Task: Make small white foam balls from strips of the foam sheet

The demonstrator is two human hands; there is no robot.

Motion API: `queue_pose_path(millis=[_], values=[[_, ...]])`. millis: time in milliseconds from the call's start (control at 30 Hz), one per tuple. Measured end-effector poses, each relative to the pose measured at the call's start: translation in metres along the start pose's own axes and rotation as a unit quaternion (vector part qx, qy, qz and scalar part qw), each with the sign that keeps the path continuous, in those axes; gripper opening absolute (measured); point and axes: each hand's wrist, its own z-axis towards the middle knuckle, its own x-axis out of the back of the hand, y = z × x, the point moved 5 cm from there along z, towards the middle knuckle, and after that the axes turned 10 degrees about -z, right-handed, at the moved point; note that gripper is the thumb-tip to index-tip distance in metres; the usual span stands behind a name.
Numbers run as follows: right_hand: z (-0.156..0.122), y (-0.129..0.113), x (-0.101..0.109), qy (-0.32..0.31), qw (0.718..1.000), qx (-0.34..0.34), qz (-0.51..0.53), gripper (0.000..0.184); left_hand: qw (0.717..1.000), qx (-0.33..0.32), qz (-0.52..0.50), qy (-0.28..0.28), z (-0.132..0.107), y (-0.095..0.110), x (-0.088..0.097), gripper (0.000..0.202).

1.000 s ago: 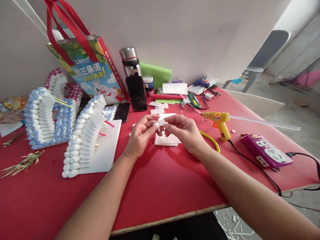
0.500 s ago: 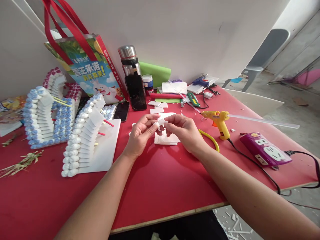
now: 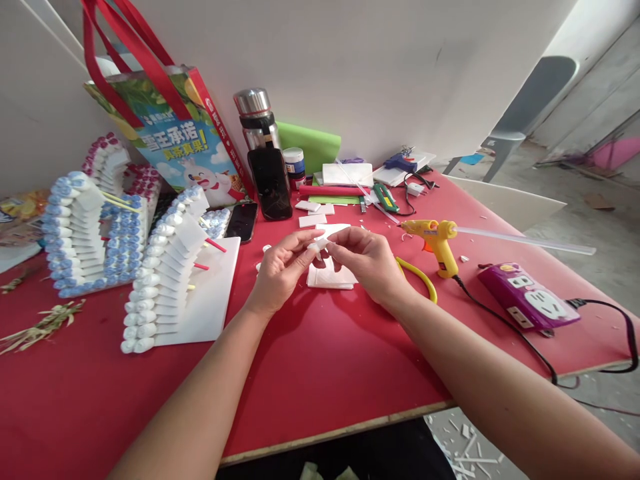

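Observation:
Between my two hands is a small piece of white paper [image 3: 320, 247], partly rolled or folded, pinched at the fingertips. My left hand [image 3: 283, 267] grips its left end between thumb and fingers. The right end is pinched by my right hand [image 3: 365, 260]. Just below and behind them lies a stack of white paper sheets [image 3: 330, 278] on the red table [image 3: 310, 360]. To the left stands a curved white model [image 3: 165, 273] made of rolled paper pieces and thin slats on a white board [image 3: 213, 307].
A yellow glue gun [image 3: 437, 243] with a long glue stick stands right of my hands, near a purple power strip [image 3: 530, 300]. Behind are a steel flask [image 3: 254, 120], a black phone [image 3: 270, 183] and a printed bag [image 3: 170, 133]. Blue-and-white models [image 3: 75, 233] stand far left.
My fingers have shifted slightly around the white paper, which looks more folded over. The whole view has drifted a little; the other things stay in place.

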Motion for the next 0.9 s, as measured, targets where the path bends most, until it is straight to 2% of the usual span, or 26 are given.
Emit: queue_pose_path(millis=[267,600,767,900], values=[[-0.0013,-0.0015,-0.0004,0.007,0.999,0.024,-0.035,0.024,1.0,0.001,0.011,0.0,0.0007,-0.002,0.0002,0.027],[-0.0039,-0.0012,0.0003,0.001,0.989,0.091,-0.115,0.015,1.0,0.014,0.011,0.021,0.0004,-0.0033,-0.0011,0.025],[-0.0052,-0.0035,0.0006,-0.015,0.988,0.104,-0.117,0.013,0.999,0.017,0.025,0.02,0.0015,-0.0061,0.0012,0.024],[-0.0055,-0.0069,0.002,-0.003,0.984,0.122,-0.134,0.006,0.999,0.025,0.025,0.025,0.0019,-0.0088,0.0025,0.027]])
